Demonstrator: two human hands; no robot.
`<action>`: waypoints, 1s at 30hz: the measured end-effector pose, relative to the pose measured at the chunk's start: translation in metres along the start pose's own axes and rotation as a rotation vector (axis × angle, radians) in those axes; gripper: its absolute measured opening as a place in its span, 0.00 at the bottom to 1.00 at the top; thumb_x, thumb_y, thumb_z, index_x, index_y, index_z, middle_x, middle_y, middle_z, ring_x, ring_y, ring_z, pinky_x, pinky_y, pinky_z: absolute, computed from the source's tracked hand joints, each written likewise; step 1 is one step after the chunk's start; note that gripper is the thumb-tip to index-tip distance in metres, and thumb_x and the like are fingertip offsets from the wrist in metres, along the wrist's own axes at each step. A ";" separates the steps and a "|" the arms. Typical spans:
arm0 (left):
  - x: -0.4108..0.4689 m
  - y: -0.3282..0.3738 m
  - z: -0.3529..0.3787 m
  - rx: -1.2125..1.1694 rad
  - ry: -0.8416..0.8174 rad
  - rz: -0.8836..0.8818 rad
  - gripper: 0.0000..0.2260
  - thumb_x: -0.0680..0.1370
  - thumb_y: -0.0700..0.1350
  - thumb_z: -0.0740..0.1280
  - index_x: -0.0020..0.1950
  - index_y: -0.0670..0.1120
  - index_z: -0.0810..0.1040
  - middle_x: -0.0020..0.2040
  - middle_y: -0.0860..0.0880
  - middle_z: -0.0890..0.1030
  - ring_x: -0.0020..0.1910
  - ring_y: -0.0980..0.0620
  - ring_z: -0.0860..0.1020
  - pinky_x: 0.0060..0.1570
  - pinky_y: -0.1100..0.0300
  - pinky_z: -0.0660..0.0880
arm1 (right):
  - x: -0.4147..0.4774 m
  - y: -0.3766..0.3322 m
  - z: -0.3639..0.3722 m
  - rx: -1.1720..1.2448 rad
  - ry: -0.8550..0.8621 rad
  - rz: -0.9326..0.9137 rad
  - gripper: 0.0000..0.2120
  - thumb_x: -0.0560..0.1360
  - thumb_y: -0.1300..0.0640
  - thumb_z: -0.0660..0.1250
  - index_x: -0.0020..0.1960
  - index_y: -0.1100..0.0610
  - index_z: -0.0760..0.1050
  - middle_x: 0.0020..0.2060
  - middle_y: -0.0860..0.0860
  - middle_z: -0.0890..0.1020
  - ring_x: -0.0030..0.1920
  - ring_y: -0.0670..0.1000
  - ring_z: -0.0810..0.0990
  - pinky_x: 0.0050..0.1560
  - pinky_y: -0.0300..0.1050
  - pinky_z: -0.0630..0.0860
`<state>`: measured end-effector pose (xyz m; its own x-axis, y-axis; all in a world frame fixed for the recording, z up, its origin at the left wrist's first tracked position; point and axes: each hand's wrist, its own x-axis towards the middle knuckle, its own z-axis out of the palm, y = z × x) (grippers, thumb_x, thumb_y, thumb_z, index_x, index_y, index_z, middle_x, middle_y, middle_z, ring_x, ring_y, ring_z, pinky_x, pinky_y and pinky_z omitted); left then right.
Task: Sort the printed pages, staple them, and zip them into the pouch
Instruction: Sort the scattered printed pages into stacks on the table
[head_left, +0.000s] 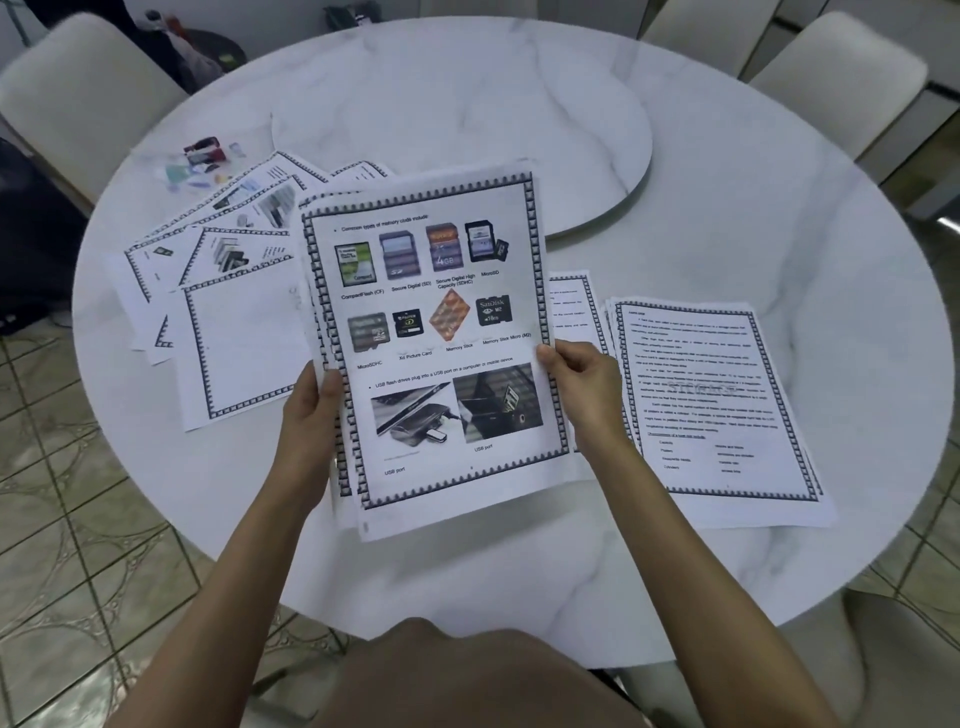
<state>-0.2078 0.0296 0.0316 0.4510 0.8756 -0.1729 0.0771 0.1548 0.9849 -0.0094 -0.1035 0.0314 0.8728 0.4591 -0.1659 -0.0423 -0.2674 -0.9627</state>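
Observation:
I hold a small stack of printed pages (436, 332) above the round marble table (727, 208); the top sheet shows memory cards and USB ports inside a patterned border. My left hand (311, 410) grips the stack's left edge, thumb on top. My right hand (582, 379) grips the right edge. A neat pile of text pages (711, 405) lies on the table at the right, with another page (571, 306) partly hidden behind the held stack. Loose pages (223, 270) are fanned out at the left. A clear pouch with small coloured items (202, 161) sits at the far left.
A raised marble turntable (467, 130) fills the table's middle. Pale upholstered chairs (78, 88) stand around the table, one more at the right (841, 78). A dark bag (197, 52) sits behind the left chair. Tiled floor (78, 519) shows below the table's edge.

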 end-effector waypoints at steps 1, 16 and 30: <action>0.001 -0.001 0.000 0.002 0.001 -0.002 0.09 0.82 0.46 0.56 0.54 0.57 0.74 0.50 0.57 0.81 0.46 0.60 0.81 0.45 0.63 0.78 | 0.002 0.001 0.000 0.007 0.016 0.005 0.05 0.73 0.57 0.69 0.48 0.57 0.81 0.48 0.55 0.83 0.49 0.51 0.81 0.56 0.45 0.77; 0.006 0.003 -0.021 0.000 0.062 0.020 0.08 0.82 0.45 0.55 0.54 0.55 0.73 0.49 0.59 0.79 0.41 0.68 0.79 0.39 0.72 0.76 | 0.054 0.037 -0.047 -0.199 0.381 0.086 0.11 0.76 0.65 0.63 0.57 0.65 0.78 0.54 0.59 0.81 0.56 0.55 0.79 0.52 0.33 0.69; 0.006 0.005 -0.026 -0.050 0.093 -0.007 0.09 0.82 0.45 0.56 0.59 0.52 0.72 0.51 0.57 0.79 0.44 0.62 0.80 0.39 0.70 0.77 | 0.038 0.034 -0.020 -0.298 0.166 -0.106 0.11 0.75 0.62 0.65 0.57 0.61 0.77 0.51 0.57 0.79 0.48 0.51 0.78 0.44 0.28 0.70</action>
<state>-0.2277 0.0472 0.0350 0.3661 0.9126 -0.1819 0.0343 0.1821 0.9827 0.0316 -0.1121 -0.0035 0.9329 0.3600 -0.0081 0.1748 -0.4724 -0.8639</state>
